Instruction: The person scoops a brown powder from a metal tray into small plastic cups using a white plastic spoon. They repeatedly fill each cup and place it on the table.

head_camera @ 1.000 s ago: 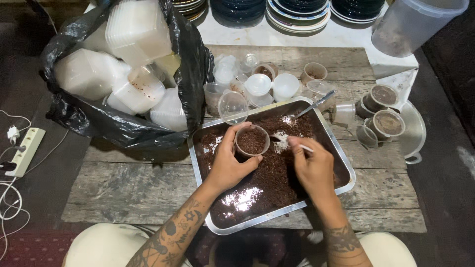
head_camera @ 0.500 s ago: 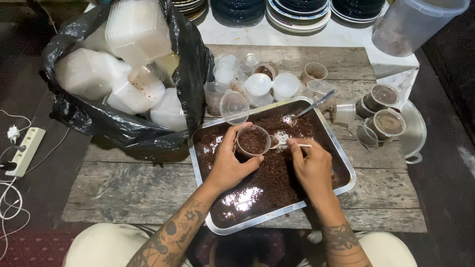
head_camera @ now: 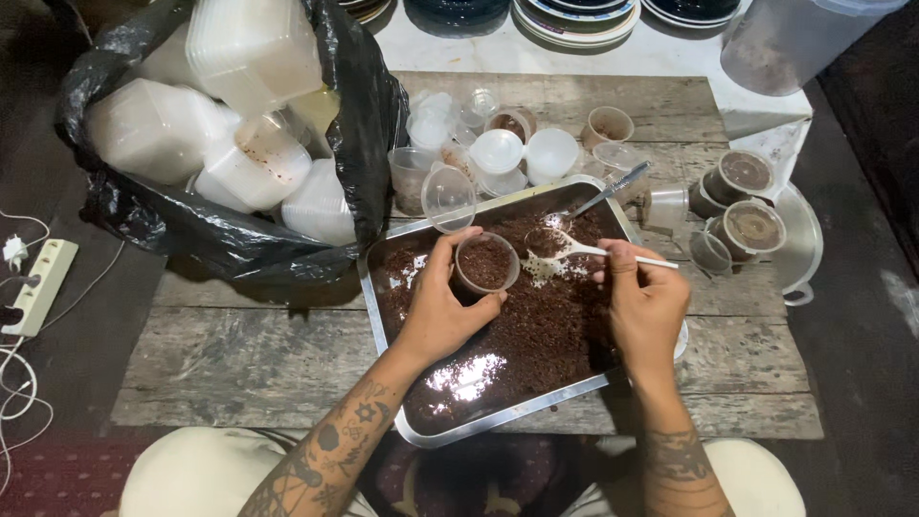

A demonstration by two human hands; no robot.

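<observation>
My left hand [head_camera: 442, 308] wraps its fingers around a small clear cup [head_camera: 486, 263] of brown crumbs, held over the metal tray [head_camera: 375, 308] on the wooden counter [head_camera: 239, 345]. My right hand [head_camera: 643, 304] pinches a white plastic spoon [head_camera: 574, 251], its bowl just beside the cup. A black bag [head_camera: 364, 124] of containers sits left of the tray.

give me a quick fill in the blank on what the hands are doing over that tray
The left hand holds a small clear ____ of dark brown crumbs.
The right hand holds a white plastic ____ by its handle.
Both hands work over a metal tray that rests on a ____ table.
Beside the tray, a black ____ holds white containers.

Missing words: cup; spoon; wooden; bag
</observation>
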